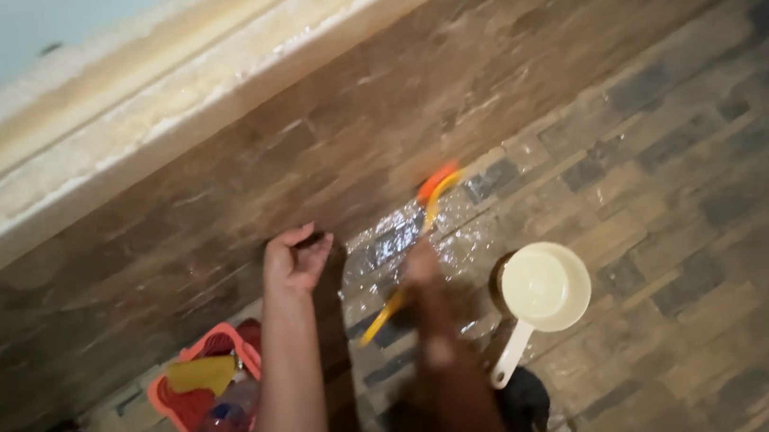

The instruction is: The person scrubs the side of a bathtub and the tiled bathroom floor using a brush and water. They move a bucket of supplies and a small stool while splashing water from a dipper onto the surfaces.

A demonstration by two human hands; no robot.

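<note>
Body only: two bare forearms come up from the bottom edge, no sleeves on either. Left hand (296, 259) shows no ring, watch, band or glove; left forearm is bare over the whole stretch in view. Right hand (423, 264) is motion-blurred, so fingers and any detail on them can't be made out; its forearm also reads as bare. No clothing enters the picture. Nothing else of the person is in view.

Dim, warm indoor light; glare glints off the wet floor tiles (406, 237) at centre. The right hand (423, 269) is smeared by motion blur — frame soft overall, lower-left corner falls into shadow.
</note>
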